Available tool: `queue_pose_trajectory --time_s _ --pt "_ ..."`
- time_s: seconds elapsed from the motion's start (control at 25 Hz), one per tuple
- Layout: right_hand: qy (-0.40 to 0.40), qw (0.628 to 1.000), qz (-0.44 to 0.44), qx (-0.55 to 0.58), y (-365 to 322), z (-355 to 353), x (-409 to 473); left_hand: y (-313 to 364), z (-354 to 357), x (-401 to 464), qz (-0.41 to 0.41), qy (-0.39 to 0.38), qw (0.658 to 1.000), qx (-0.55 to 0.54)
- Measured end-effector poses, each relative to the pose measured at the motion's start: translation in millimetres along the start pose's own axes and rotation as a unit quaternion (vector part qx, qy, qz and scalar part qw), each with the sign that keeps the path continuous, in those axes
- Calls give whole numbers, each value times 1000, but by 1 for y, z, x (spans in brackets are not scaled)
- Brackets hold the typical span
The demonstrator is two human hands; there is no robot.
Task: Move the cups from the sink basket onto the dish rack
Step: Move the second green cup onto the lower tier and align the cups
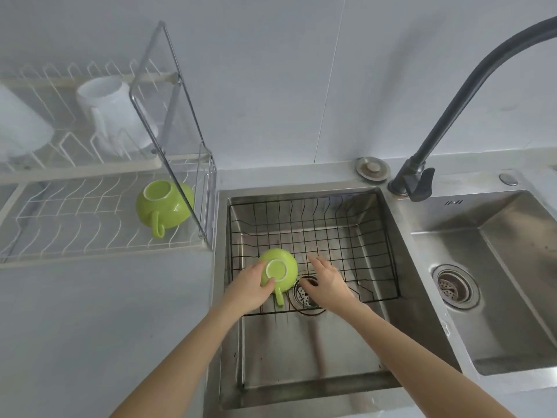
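The sink basket (313, 224) is holding 1 inverted cup (278, 268) at 7 o'clock. The left hand (250, 285) is gripping it; the right hand (327, 282) is hovering spread. Next: lift toward the dish rack (75, 218) at 10 o'clock.

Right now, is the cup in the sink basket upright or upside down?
Upside down: the green cup shows its white foot ring facing up, left hand gripping it.
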State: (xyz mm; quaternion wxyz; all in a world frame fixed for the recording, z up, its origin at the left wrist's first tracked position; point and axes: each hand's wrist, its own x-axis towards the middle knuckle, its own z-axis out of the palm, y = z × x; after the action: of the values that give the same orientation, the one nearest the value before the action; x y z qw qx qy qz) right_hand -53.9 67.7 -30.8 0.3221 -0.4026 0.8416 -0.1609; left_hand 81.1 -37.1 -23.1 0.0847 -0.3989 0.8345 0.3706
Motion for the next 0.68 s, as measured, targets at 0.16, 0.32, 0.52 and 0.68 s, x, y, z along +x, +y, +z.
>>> queue_pose_trajectory --time_s 0.16,0.32,0.52,0.68 --pt "-51 998 20 27 10 9 26 -1 16 23 -63 6 996 -69" --pt "-87 993 49 60 16 18 54 -8 31 51 -97 -3 991 -97" --pt "-123 985 85 81 22 32 79 -21 44 76 -142 -9 981 -134" --pt "-128 979 109 115 20 44 87 -27 52 80 -149 6 977 -152"
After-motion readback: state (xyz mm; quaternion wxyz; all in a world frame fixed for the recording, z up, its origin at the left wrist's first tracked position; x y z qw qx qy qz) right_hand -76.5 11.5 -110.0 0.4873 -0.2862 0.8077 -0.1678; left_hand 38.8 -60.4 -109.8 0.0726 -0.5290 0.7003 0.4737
